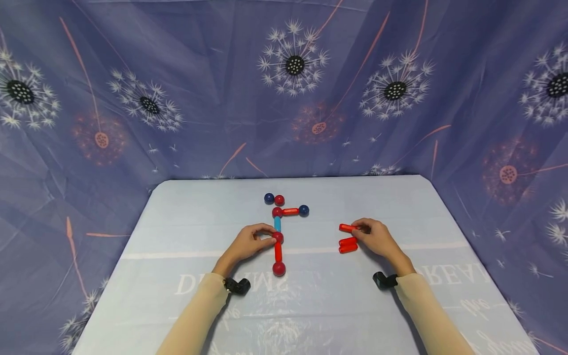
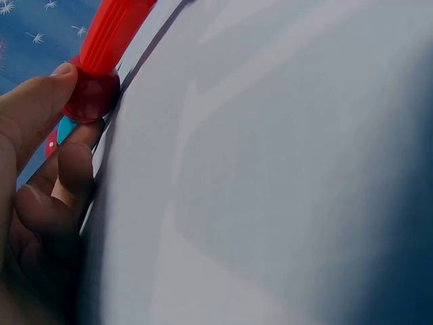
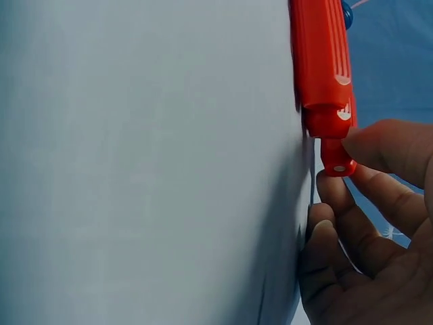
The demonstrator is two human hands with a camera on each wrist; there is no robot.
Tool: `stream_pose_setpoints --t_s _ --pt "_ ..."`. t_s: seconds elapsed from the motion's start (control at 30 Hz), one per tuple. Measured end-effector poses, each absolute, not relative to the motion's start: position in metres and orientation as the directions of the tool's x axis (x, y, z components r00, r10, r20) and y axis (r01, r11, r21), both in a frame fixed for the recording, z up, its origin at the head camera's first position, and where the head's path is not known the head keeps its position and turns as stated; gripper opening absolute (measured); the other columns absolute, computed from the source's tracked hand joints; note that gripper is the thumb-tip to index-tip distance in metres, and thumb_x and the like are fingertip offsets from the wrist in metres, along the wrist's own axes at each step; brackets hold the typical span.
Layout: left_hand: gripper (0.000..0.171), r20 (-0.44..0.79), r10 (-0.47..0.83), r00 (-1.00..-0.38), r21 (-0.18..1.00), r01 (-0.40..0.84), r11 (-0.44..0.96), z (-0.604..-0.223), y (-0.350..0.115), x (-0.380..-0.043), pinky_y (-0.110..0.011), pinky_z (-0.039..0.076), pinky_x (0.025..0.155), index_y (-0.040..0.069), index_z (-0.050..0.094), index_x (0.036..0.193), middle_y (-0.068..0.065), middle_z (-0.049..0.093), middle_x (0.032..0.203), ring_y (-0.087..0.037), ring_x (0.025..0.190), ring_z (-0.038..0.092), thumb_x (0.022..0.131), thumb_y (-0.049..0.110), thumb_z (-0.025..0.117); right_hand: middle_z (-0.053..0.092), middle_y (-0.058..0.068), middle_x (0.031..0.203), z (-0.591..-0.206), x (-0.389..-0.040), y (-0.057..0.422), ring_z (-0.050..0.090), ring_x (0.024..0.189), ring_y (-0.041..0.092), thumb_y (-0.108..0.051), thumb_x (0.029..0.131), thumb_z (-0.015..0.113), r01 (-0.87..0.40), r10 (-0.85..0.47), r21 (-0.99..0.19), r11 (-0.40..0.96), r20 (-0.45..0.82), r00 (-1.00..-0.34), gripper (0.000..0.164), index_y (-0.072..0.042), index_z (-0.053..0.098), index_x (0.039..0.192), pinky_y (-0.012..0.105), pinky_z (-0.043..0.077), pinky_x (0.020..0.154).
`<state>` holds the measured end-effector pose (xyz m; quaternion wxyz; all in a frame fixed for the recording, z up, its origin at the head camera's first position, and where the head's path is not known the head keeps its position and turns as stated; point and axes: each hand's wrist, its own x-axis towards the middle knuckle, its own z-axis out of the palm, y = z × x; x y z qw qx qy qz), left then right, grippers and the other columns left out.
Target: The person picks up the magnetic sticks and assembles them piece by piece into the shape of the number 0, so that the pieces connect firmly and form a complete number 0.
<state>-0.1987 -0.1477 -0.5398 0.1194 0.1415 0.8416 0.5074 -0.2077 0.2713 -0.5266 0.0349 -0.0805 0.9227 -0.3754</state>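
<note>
My left hand [image 1: 248, 241] pinches the middle red ball [image 1: 278, 237] of a joined ball-and-rod figure lying on the table. From that ball a light blue rod [image 1: 277, 224] runs away to another red ball [image 1: 277, 212]. A red rod [image 1: 278, 252] runs nearer to a third red ball [image 1: 279, 268]. Off the far ball, a red rod [image 1: 290, 211] points right to a dark blue ball [image 1: 303, 210]. On the right, my right hand [image 1: 374, 236] holds the end of a red rod [image 1: 346, 228] between thumb and fingers. In the right wrist view a nearer rod [image 3: 321, 61] partly covers it.
Two more red rods, one [image 1: 348, 241] against the other [image 1: 348, 249], lie just nearer than the right hand's rod. A loose dark blue ball [image 1: 268, 198] and red ball [image 1: 279, 200] sit beyond the figure. A patterned curtain [image 1: 213, 98] hangs behind the white-clothed table [image 1: 319, 305].
</note>
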Motion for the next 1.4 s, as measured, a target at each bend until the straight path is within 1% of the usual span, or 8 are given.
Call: stream_pose_setpoints --t_s 0.4,0.73,0.8,0.97,1.07,1.17,1.23,1.4 --pt "0.029 -0.047 0.360 -0.932 0.882 0.131 0.454 -0.541 -0.149 -0.199 -0.023 0.045 0.053 0.021 0.073 0.122 -0.001 0.075 0.114 -0.014 0.055 0.052 0.095 0.030 0.077 0.074 0.012 0.109 -0.520 -0.201 0.266 0.068 0.102 0.029 -0.018 0.098 0.070 -0.134 -0.181 -0.727 0.673 0.014 -0.983 0.023 -0.006 0.071 0.117 0.042 0.053 0.087" --pt "0.031 -0.041 0.353 -0.935 0.891 0.126 0.437 -0.541 -0.149 -0.199 -0.023 0.045 0.053 0.019 0.074 0.121 -0.005 0.075 0.114 -0.014 0.053 0.052 0.093 0.030 0.078 0.074 0.011 0.111 -0.511 -0.195 0.257 0.069 0.108 0.034 -0.020 0.099 0.070 -0.138 -0.192 -0.751 0.645 0.016 -0.981 0.023 -0.009 0.071 0.119 0.043 0.054 0.086" --pt "0.031 -0.039 0.353 -0.935 0.890 0.128 0.438 -0.541 -0.149 -0.199 -0.023 0.044 0.053 0.020 0.074 0.121 -0.004 0.075 0.114 -0.014 0.054 0.052 0.093 0.031 0.078 0.074 0.011 0.112 -0.508 -0.193 0.255 0.068 0.109 0.034 -0.021 0.099 0.071 -0.142 -0.194 -0.753 0.643 0.020 -0.981 0.023 -0.010 0.072 0.119 0.042 0.054 0.085" --pt "0.029 -0.044 0.352 -0.935 0.885 0.126 0.447 -0.542 -0.149 -0.199 -0.023 0.044 0.053 0.023 0.074 0.121 -0.001 0.075 0.114 -0.014 0.055 0.051 0.093 0.031 0.078 0.074 0.010 0.110 -0.503 -0.189 0.246 0.067 0.106 0.030 -0.018 0.098 0.071 -0.161 -0.207 -0.766 0.622 0.038 -0.978 0.021 -0.011 0.072 0.117 0.049 0.057 0.090" --pt "0.030 -0.040 0.355 -0.934 0.888 0.130 0.442 -0.542 -0.149 -0.199 -0.024 0.045 0.054 0.021 0.074 0.122 -0.002 0.075 0.114 -0.014 0.055 0.052 0.094 0.031 0.078 0.073 0.008 0.109 -0.501 -0.186 0.239 0.066 0.106 0.027 -0.018 0.098 0.072 -0.171 -0.218 -0.768 0.617 0.042 -0.975 0.020 -0.012 0.072 0.117 0.050 0.057 0.093" --pt "0.030 -0.039 0.354 -0.934 0.890 0.129 0.438 -0.541 -0.150 -0.198 -0.024 0.046 0.054 0.020 0.074 0.122 -0.003 0.075 0.114 -0.014 0.054 0.052 0.093 0.030 0.078 0.073 0.007 0.110 -0.498 -0.181 0.231 0.067 0.107 0.025 -0.018 0.097 0.072 -0.178 -0.235 -0.770 0.612 0.038 -0.971 0.019 -0.014 0.072 0.116 0.045 0.057 0.091" --pt "0.031 -0.037 0.353 -0.935 0.890 0.129 0.436 -0.541 -0.151 -0.198 -0.024 0.046 0.054 0.019 0.074 0.121 -0.004 0.075 0.114 -0.015 0.054 0.052 0.093 0.030 0.078 0.073 0.007 0.111 -0.496 -0.177 0.226 0.070 0.103 0.024 -0.017 0.097 0.073 -0.182 -0.247 -0.779 0.600 0.036 -0.968 0.019 -0.014 0.072 0.116 0.039 0.058 0.087" --pt "0.031 -0.026 0.358 -0.933 0.893 0.139 0.428 -0.540 -0.150 -0.198 -0.023 0.044 0.053 0.019 0.074 0.121 -0.004 0.075 0.114 -0.015 0.054 0.051 0.093 0.031 0.079 0.073 0.011 0.110 -0.493 -0.167 0.214 0.074 0.087 0.024 -0.013 0.096 0.073 -0.168 -0.260 -0.820 0.547 0.024 -0.965 0.019 -0.014 0.072 0.115 0.028 0.057 0.065"
